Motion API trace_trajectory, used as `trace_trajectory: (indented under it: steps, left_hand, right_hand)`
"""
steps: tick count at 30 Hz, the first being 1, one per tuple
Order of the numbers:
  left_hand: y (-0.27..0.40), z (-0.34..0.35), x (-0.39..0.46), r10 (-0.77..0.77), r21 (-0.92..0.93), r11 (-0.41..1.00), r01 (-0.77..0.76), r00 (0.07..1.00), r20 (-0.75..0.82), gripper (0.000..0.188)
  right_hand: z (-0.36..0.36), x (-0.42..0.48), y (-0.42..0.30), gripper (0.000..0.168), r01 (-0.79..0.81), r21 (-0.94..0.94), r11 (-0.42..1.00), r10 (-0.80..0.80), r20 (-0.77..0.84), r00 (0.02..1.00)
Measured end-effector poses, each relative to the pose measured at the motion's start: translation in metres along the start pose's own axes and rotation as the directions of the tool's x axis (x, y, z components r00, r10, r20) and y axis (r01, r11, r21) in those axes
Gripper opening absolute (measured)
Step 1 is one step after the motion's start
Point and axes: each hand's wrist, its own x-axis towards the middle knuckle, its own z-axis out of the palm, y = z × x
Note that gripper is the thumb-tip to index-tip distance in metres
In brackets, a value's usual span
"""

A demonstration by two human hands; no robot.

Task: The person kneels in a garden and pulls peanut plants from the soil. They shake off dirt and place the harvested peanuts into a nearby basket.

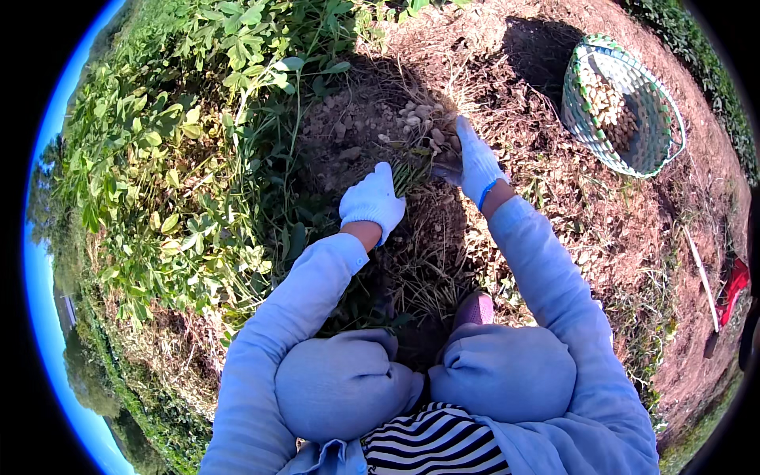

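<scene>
My left hand [371, 199], in a white knit glove, is closed around a bundle of green plant stems [411, 176]. The stems lead up to a cluster of pale peanut pods [417, 114] and roots lying on shaded soil. To the right of the pods is my right hand [477, 157], gloved in white with a blue cuff edge. Its fingers stretch forward along the cluster and look apart, with nothing seen held in them. Whether they touch the pods is hard to tell. Some browner pods [437, 138] lie close to those fingers.
A green-and-white woven basket [650, 155] at the upper right holds harvested peanuts [605, 104]. Leafy plants [160, 154] stand thick on the left. Dry stalks and leaves [552, 196] cover the ground. A pale stick [702, 276] and a red item [735, 288] lie far right.
</scene>
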Motion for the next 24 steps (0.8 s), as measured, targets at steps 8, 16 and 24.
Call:
trace_trajectory:
  steps: [8, 16, 24]
  left_hand:
    - [0.035, 0.005, -0.001, -0.021, 0.053, 0.998, 0.016, 0.995, 0.1, 0.05]
    - [0.037, 0.007, 0.001, 0.019, 0.04, 0.999, -0.025, 0.988, 0.151, 0.05]
    - [0.042, 0.002, 0.003, 0.029, 0.058, 0.997, -0.043, 0.977, 0.213, 0.051]
  right_hand:
    - [-0.011, 0.039, 0.031, 0.072, 0.35, -0.691, 0.632, -0.617, -0.176, 0.767]
    - [-0.045, 0.074, 0.036, 0.042, 0.245, -0.153, 0.957, -0.278, -0.256, 0.926]
    - [-0.082, 0.087, -0.001, 0.05, 0.18, -0.943, 0.282, -0.65, -0.049, 0.759]
